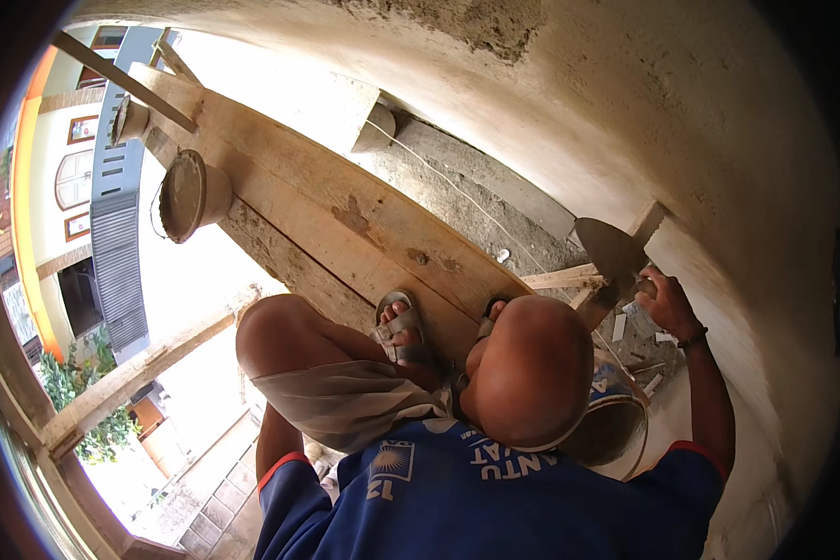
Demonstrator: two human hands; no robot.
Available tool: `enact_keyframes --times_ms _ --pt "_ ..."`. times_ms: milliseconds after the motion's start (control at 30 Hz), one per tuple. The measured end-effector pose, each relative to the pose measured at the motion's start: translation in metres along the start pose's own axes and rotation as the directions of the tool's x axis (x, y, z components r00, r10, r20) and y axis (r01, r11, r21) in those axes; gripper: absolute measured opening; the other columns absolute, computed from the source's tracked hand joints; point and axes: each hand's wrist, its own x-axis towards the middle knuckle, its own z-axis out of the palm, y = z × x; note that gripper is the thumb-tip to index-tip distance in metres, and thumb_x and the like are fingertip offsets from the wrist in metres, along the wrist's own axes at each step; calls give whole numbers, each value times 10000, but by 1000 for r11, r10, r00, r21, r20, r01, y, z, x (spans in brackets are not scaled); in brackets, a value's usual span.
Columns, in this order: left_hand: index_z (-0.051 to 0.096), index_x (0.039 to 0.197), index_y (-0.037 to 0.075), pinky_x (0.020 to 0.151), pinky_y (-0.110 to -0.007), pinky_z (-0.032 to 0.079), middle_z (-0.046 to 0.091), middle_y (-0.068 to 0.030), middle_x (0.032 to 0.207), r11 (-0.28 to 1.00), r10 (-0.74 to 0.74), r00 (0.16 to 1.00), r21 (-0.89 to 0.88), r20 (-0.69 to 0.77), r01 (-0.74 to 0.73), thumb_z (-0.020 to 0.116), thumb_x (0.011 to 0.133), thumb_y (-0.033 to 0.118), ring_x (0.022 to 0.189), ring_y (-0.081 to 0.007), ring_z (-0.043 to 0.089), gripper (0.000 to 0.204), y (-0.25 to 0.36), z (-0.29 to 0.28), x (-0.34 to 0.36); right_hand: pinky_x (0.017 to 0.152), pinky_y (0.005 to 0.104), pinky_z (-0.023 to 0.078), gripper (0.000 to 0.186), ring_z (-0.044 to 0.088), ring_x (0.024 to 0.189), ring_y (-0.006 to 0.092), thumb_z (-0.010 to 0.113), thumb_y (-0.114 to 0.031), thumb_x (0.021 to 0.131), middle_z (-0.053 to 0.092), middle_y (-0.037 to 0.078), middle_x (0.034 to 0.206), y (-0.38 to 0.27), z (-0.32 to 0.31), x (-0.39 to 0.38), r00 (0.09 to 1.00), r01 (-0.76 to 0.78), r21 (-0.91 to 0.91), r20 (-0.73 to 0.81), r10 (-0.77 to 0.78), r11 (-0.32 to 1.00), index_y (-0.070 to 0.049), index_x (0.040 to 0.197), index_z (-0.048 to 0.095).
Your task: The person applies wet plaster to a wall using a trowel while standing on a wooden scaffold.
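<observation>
My right hand (667, 303) is closed around the handle of a trowel (609, 246). Its broad rounded metal blade points up and to the left, close to the plastered wall (719, 187) on my right. A dark band circles my right wrist. Of my left arm (275, 439) only a part shows beside my left knee; the hand itself is hidden. I squat in sandals on wooden planks (345, 215) laid side by side, with dried mortar stains on them. Just right of my knee hangs or stands a bucket (616, 429), partly covered by my body.
Farther along the planks stands a mortar-smeared bucket (189, 194), with a smaller pail (131, 121) beyond it. A wooden post (126, 79) crosses the far end, and a timber rail (149, 369) runs at left. Rubble and white scraps lie on the ground (639, 345) below.
</observation>
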Motion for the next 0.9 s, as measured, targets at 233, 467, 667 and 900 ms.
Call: enact_keyframes --times_ms 233,467,667,900 --pt "493 1353 17 783 -410 537 700 -180 1083 997 38 998 -71 -42 -41 682 864 202 925 -296 677 555 15 -14 -12 806 471 551 261 685 872 378 571 -265 874 684 190 926 -106 52 80 731 607 -32 414 -543 794 -33 962 653" --pt "501 1346 15 794 -410 538 704 -183 1077 993 -113 994 -27 -10 113 680 865 200 928 -298 680 546 -79 -17 -29 786 489 550 336 673 856 393 595 -331 860 688 203 895 -174 105 140 660 652 -114 572 -486 750 -38 1013 659" --pt "508 1341 13 803 -409 539 707 -185 1072 998 -58 997 -15 48 59 679 866 199 930 -299 683 538 -92 -12 7 785 484 545 335 672 856 407 580 -318 889 687 221 857 -227 115 177 726 632 -142 452 -518 762 -8 1002 638" --pt "492 1347 -3 817 -387 531 696 -196 1108 952 143 983 -258 -112 -168 659 893 205 961 -268 658 526 -22 -50 83 455 301 478 350 541 517 116 537 -402 977 539 26 702 -234 68 215 932 -284 711 362 12 643 -62 1052 564"
